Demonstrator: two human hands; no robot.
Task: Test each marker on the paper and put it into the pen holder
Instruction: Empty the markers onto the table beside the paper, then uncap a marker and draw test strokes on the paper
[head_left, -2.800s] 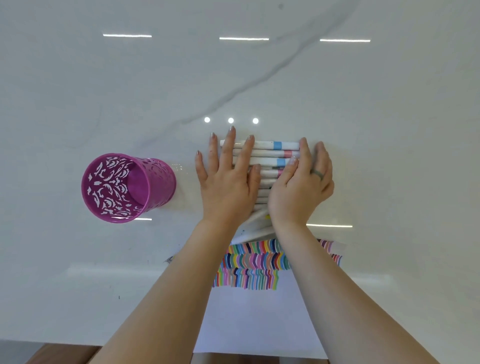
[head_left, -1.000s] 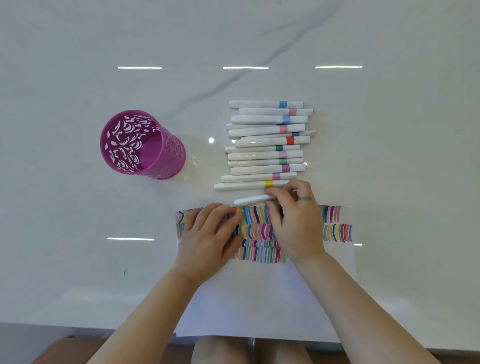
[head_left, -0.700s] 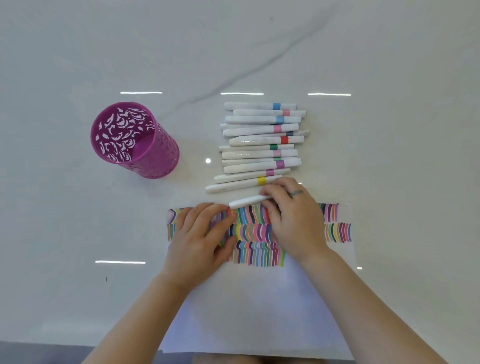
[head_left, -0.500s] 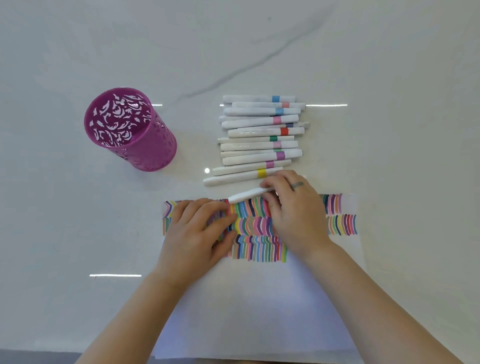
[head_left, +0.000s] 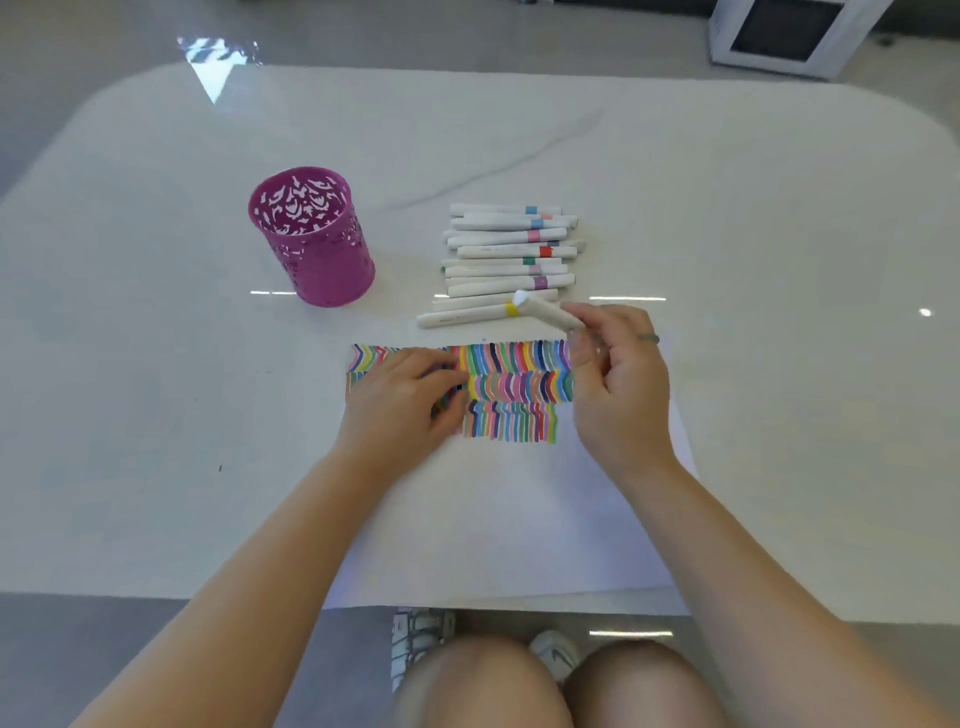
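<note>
While pen holder (head_left: 311, 236) stands empty — right hand (head_left: 618, 379) grip clamped on marker (head_left: 545, 312), left hand (head_left: 405, 400) flat on paper (head_left: 498, 519).

- A glossy white stone tabletop (head_left: 727, 218) with rounded far corners fills most of the view; a thin grey vein (head_left: 498, 169) runs slantwise across its far half.
- Short bright streaks of reflected light (head_left: 627, 299) lie on its surface, with 1 small round glint (head_left: 925, 312) near the right edge.
- A smooth grey floor (head_left: 78, 62) shows beyond the tabletop and below its near edge.
- A white box-shaped appliance with a dark front panel (head_left: 784, 31) stands on the floor at the top right.
- A bright patch of light (head_left: 215, 62) lies at the far left corner.
</note>
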